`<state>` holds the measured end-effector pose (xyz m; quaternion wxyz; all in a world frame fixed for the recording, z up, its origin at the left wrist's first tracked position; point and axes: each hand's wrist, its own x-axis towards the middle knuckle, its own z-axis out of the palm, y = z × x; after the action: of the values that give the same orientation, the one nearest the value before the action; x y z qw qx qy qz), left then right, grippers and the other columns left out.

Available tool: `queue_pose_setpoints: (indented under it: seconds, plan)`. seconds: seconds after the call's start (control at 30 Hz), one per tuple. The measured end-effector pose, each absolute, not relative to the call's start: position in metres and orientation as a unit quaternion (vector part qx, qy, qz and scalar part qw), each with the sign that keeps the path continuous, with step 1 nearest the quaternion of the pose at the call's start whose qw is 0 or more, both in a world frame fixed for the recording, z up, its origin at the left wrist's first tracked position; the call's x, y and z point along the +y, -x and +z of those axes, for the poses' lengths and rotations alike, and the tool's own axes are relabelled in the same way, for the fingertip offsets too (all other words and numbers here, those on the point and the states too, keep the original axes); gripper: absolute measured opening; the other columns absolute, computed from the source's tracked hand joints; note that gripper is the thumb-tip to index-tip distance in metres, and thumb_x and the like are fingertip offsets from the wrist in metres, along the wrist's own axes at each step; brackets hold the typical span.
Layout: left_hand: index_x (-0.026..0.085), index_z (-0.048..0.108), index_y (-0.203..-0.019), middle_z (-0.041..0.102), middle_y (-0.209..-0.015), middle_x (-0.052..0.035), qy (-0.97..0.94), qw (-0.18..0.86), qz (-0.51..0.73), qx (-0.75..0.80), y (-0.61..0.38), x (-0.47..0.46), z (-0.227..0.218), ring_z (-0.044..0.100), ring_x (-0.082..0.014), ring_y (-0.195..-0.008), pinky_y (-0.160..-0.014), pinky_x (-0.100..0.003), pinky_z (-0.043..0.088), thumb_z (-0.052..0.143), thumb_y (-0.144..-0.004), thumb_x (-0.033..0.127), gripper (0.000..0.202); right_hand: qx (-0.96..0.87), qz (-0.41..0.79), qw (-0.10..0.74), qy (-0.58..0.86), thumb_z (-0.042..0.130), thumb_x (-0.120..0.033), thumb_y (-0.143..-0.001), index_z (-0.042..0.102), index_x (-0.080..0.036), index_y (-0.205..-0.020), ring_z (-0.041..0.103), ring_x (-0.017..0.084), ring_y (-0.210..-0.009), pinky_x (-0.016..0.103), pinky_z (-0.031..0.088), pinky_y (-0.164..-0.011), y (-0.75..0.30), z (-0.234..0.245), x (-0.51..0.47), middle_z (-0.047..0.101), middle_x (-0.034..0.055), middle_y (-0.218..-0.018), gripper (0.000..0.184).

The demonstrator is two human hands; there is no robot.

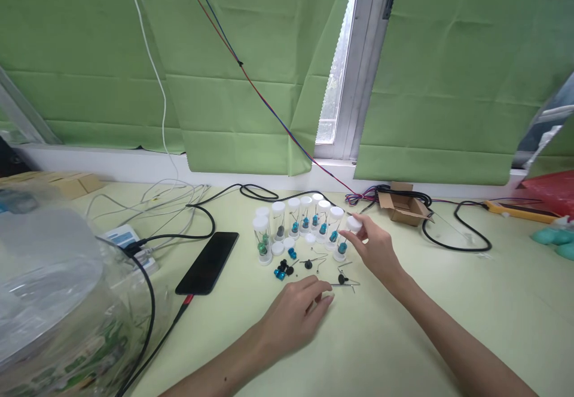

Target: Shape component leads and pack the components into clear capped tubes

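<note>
My right hand pinches the white cap of a clear tube between thumb and fingers. The tube stands upright on the table at the right end of a curved row, with a blue part inside. My left hand rests on the table, fingers loosely bent, a small gap between thumb and forefinger. Just beyond its fingertips lie thin metal pins and a black knob-like piece. More white-capped tubes hold blue, green or dark parts. Loose blue pieces and black pieces lie before them.
A black phone on a cable lies left of the tubes. A large clear plastic container fills the left foreground. Behind are black cables and a small open cardboard box. A yellow tool lies far right.
</note>
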<state>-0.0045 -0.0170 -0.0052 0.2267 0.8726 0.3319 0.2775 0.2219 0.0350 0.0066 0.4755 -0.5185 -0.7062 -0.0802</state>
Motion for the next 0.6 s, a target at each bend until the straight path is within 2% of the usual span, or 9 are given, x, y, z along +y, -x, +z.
queue_pose_setpoints:
  seconds: [0.3,0.47,0.6]
  plan:
    - [0.018,0.067,-0.100,0.061,-0.080,-0.0031,-0.877,0.223,0.263,0.335,0.004,-0.016,-0.006,0.056,-0.0135,-0.065,-0.058,-0.024,0.040,0.043,-0.096,0.024,0.025,-0.689,-0.057,0.492,0.529,0.057,-0.049,-0.091,0.048,-0.016,-0.122,0.053,0.015,-0.055,0.026,0.047,-0.057,-0.215,-0.001,0.033,0.053,-0.0025,-0.067,0.046]
    - [0.018,0.067,-0.100,0.061,-0.080,-0.0035,-0.878,0.221,0.261,0.335,0.004,-0.016,-0.006,0.056,-0.0136,-0.065,-0.058,-0.025,0.041,0.044,-0.096,0.024,0.024,-0.697,-0.022,0.490,0.523,0.056,-0.048,-0.091,0.039,-0.019,-0.132,0.055,0.014,-0.056,0.028,0.050,-0.057,-0.212,-0.008,0.032,0.062,0.0057,-0.092,0.053]
    - [0.017,0.067,-0.098,0.062,-0.081,-0.0042,-0.879,0.219,0.263,0.332,0.004,-0.017,-0.004,0.056,-0.0136,-0.065,-0.057,-0.025,0.041,0.043,-0.096,0.024,0.025,-0.694,-0.024,0.491,0.525,0.055,-0.046,-0.091,0.038,-0.019,-0.133,0.056,0.014,-0.057,0.028,0.051,-0.056,-0.212,-0.010,0.032,0.063,0.0065,-0.094,0.052]
